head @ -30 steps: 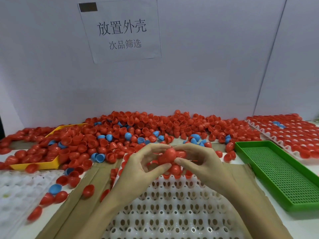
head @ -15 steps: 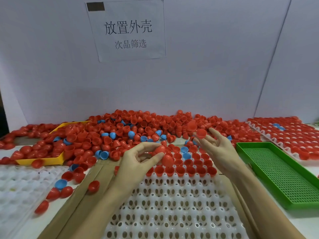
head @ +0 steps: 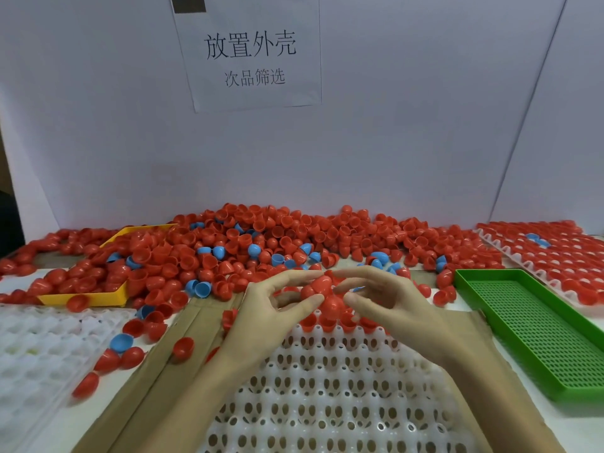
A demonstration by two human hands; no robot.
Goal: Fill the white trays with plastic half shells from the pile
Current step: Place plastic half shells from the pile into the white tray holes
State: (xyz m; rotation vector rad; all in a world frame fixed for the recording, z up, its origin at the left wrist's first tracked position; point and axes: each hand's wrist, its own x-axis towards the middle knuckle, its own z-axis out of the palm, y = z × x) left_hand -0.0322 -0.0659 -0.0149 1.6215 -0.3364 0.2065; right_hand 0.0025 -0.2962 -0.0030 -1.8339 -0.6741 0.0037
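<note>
A big pile of red half shells (head: 261, 243), with some blue ones mixed in, covers the back of the table. A white tray (head: 330, 393) with round sockets lies in front of me; its far rows hold red shells. Over that far edge my left hand (head: 271, 308) and my right hand (head: 389, 302) meet around a small cluster of red shells (head: 322, 289). Fingers and thumbs of both hands pinch these shells. The hands hide part of the tray's filled rows.
A green perforated tray (head: 536, 328) lies to the right, and a filled white tray (head: 555, 253) behind it. A yellow tray (head: 85, 297) sits half buried in shells at the left. Another white tray (head: 36, 351) lies front left, with loose shells (head: 121, 354) beside it.
My right hand has come back from the pile to the tray's far edge and met my left hand. Both now hold red shells together.
</note>
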